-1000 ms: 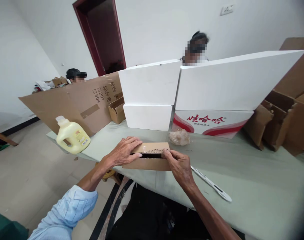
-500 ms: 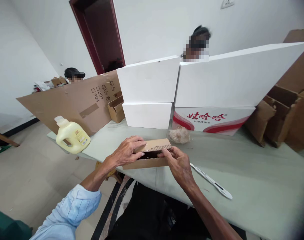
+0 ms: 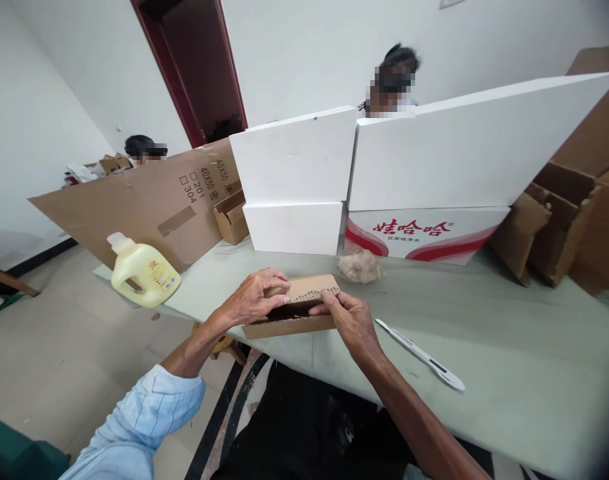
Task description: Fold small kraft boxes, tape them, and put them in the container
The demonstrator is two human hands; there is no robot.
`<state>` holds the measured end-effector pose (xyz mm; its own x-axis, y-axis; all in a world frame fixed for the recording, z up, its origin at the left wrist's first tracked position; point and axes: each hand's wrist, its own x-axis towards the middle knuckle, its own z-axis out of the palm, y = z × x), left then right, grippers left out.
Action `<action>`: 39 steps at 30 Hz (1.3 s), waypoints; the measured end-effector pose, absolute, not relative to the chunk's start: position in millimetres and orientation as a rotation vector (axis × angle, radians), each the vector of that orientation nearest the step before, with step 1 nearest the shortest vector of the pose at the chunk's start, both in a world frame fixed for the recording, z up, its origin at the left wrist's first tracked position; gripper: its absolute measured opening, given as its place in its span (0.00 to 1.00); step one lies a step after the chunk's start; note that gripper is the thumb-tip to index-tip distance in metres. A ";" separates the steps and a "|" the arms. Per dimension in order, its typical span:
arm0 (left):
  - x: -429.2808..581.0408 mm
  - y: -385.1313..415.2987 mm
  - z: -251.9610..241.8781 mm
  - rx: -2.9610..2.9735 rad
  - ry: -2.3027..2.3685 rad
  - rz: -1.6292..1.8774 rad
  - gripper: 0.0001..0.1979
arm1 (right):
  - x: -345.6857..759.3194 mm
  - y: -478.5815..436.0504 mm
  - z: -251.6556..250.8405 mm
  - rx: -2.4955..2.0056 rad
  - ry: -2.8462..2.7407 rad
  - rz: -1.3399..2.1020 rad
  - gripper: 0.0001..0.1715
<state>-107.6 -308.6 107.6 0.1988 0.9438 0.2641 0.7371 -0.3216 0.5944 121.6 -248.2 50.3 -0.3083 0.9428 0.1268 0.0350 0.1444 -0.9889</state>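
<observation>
- Left hand (image 3: 254,298) and right hand (image 3: 353,325) pinch the small cardboard box (image 3: 291,326) at the near edge of the green table (image 3: 494,327).
- Slim white tool (image 3: 421,357) lies right; crumpled clump (image 3: 359,266), just behind.
- White boxes (image 3: 297,159) partly hide a co-worker (image 3: 399,70).
- White wall (image 3: 299,53), dark-red doorway (image 3: 199,73).

White walls (image 3: 294,60) fill the upper frame, with a dark red-framed doorway (image 3: 197,67) at upper left. Black skirting (image 3: 49,257) edges the pale floor (image 3: 49,327) at left. A table (image 3: 524,347) (pale green on top) spans centre to lower right, under soft, even light.
</observation>
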 end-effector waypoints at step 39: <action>-106.0 -335.7 108.2 2.254 1.738 0.823 0.11 | 112.8 -250.1 53.6 -0.944 -1.315 1.626 0.29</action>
